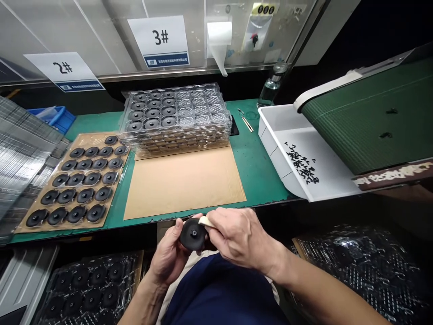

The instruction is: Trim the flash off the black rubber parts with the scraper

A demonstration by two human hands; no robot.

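Ribbed green conveyor belt [368,122]; flat brown cardboard sheet [184,180]; stacked clear blister trays [176,115]. Left hand [168,257] grips a round black moulded plastic disc [192,234] at the bench edge; right hand [241,239] pinches a small pale tool [205,221] against it.

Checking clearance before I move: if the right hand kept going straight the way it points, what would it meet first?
The right hand points left, with its pale tool tip already at the round black plastic disc held by the left hand. The disc comes first, though depth is uncertain.
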